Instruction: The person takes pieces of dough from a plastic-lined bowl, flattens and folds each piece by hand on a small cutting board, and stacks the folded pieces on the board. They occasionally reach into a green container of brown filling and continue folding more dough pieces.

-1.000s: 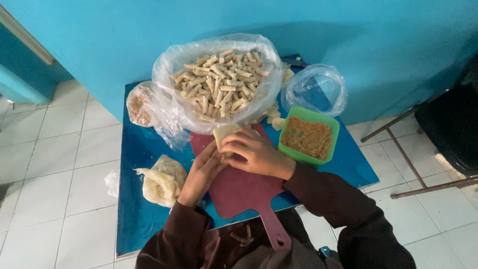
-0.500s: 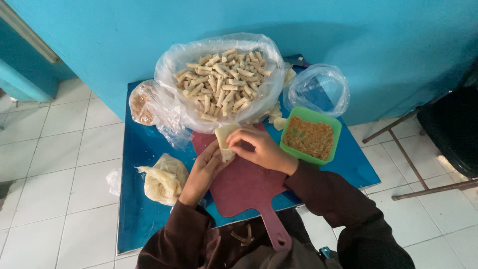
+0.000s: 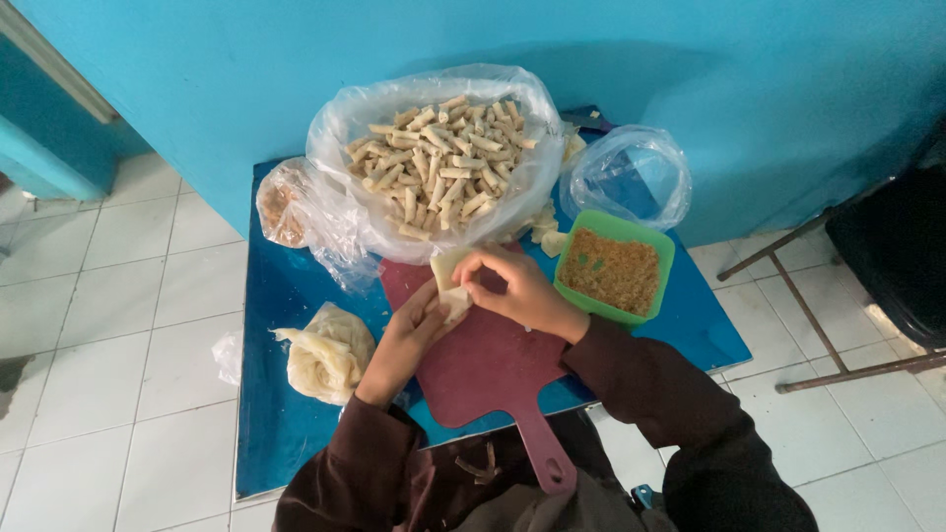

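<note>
I am folding the wrapper [image 3: 448, 281] further over than a second ago, left hand [image 3: 409, 330] and right hand [image 3: 517, 286] both pinching it above the board [image 3: 493, 365], so the roll is closing.

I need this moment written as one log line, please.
left hand: holds wrapper | right hand: folds wrapper | under: red board | behind: bag of rolls | right: green tub

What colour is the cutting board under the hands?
Dark maroon red, handle included; the cutting board shows best in the head view, lying on the blue table.
</note>
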{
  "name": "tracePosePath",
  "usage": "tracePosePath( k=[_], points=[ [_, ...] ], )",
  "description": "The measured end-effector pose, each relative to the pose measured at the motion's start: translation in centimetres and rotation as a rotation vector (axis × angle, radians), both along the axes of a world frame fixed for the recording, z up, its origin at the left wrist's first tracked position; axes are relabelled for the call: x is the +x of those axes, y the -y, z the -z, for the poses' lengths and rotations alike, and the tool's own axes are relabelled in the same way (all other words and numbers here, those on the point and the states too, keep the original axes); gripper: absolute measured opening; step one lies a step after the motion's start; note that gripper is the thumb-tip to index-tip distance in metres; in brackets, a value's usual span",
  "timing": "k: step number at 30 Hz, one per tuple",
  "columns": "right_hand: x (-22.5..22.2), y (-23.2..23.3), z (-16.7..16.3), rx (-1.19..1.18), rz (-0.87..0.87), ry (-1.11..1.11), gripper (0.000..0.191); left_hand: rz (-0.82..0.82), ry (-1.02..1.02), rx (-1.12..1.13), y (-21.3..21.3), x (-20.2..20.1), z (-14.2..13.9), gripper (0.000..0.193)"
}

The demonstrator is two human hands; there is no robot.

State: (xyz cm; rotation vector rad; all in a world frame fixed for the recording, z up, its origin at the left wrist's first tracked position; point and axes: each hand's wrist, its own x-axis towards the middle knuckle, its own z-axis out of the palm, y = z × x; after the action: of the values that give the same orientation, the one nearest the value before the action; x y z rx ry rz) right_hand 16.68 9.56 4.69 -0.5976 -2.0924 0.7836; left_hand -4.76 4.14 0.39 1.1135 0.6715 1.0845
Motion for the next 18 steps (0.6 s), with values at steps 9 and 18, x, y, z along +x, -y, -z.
tracePosePath(
  k=[9, 18],
  points=[
    [0.9, -3.3, 4.4, -0.735, -0.152, -0.459, 0.009, -0.149, -0.008, -0.122, -0.3, -0.7, 1.1, 0.042],
    [1.2, -3.4, 3.0, -0.969, -0.254, -0.831, 0.012, -0.401, 0.287, -0.162, -1.7, -2.2, 4.4, 0.026]
  ],
)
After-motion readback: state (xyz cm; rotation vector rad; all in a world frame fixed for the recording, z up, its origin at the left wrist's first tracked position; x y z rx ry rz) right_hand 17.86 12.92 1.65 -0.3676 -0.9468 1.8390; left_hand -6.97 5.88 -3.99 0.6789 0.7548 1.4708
